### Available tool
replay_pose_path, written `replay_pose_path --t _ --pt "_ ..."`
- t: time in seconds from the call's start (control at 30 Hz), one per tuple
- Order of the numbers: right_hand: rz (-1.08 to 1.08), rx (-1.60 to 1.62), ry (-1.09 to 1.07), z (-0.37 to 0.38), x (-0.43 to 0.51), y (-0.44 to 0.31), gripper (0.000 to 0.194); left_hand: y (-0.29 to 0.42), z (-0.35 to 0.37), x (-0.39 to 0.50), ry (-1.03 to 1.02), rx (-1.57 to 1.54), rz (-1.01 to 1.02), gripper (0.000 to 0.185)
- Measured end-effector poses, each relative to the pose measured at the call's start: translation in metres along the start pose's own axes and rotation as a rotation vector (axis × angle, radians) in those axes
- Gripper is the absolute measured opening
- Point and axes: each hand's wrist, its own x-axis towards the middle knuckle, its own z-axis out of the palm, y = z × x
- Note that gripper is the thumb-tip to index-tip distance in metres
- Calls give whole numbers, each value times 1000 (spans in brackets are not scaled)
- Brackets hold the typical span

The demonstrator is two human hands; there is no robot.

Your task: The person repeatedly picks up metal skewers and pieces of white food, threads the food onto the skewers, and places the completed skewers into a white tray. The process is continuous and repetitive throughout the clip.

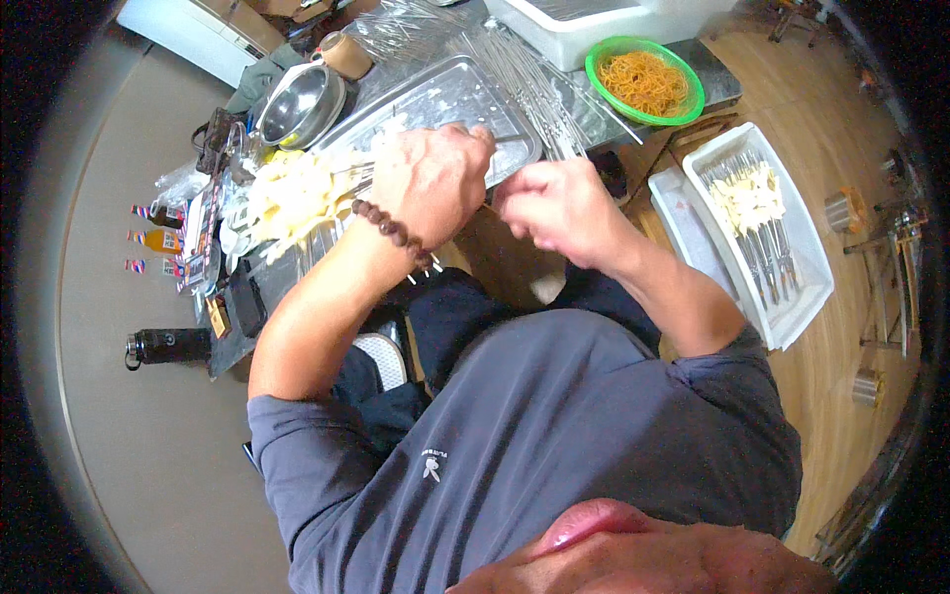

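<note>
My left hand (438, 178), with a brown bead bracelet at its wrist, is closed around a bundle of thin metal skewers over the table's near edge. Pale yellow food pieces (289, 193), overexposed, lie in a pile left of it, with skewers running out of them. Close on the right, my right hand (560, 211) has curled, slightly blurred fingers. A thin yellowish strand, apparently a rubber band, shows between the hands; its hold is partly hidden. Behind both hands lies a wet metal tray (445, 96). Loose metal skewers (519, 82) are spread beside the tray.
A green basket (701, 96) of rubber bands stands at the back right, by a white plastic tub (568, 37). Lower right, a white bin (809, 297) holds skewered food. At left are a steel bowl (300, 108), small bottles (163, 240) and a black flask (174, 346).
</note>
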Motion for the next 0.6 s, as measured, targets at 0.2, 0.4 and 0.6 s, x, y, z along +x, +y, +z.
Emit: replay_pose_path --t 0.2,0.4,0.6 --pt "50 274 347 -22 18 -20 17 15 4 -19 -67 35 63 9" --pt "122 282 76 -1 11 43 11 -7 11 -9 82 -72 27 12" --pt "-51 382 -118 -57 38 65 9 30 6 -18 -173 152 141 9"
